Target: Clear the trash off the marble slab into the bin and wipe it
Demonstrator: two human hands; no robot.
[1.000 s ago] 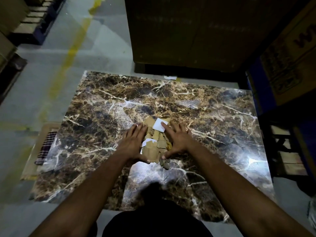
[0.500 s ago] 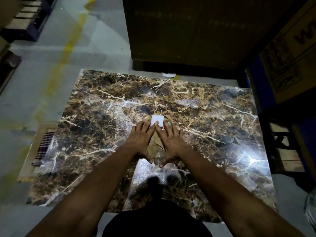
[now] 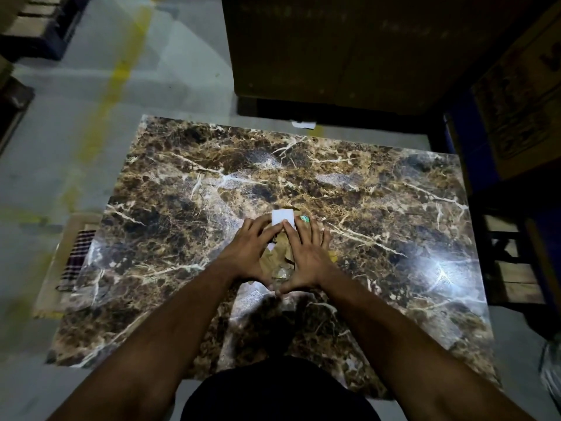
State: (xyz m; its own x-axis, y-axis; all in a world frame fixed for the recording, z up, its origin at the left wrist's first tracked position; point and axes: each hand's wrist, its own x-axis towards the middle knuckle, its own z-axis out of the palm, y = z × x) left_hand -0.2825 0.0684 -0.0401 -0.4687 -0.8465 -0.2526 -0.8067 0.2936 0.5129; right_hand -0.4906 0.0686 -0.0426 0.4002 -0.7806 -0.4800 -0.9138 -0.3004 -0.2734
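Head view: we press left hand (image 3: 250,249) and right hand (image 3: 306,253) flat, fingers spread, corralling trash (image 3: 277,259) mid-slab (image 3: 379,208) so scraps bunch for one scoop. Neither grip closed on anything. No bin seen.

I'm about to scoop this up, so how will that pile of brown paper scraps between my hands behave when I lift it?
The scraps look thin and creased, so probably light and floppy. They are loose pieces, so some may slip out between the left hand and right hand. The glossy marble slab likely lets them slide easily.
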